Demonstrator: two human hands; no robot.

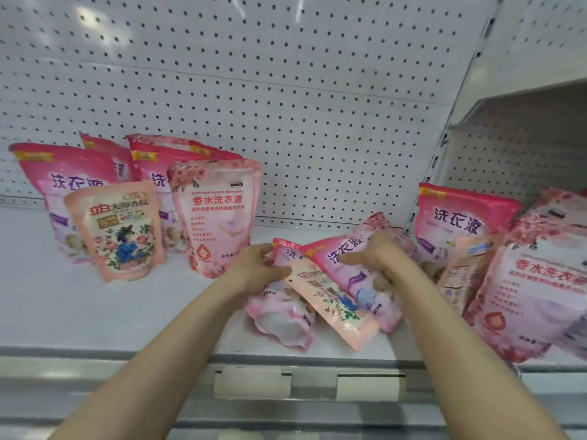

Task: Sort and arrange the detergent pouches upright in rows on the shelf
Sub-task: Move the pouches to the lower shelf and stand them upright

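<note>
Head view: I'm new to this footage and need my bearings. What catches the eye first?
Two bare hands meet at the centre over a jumble of tilted pouches: the left hand pinches a peach floral pouch, and the right hand grips a pink pouch. To the left, upright pouches stand in rows against the white pegboard. At the right end, leaning pouches crowd together.

Hot-pink pouches (63,169); peach floral pouches (117,230); rose-patterned pale pink pouch (219,214); white dotted pegboard (286,90)
</note>
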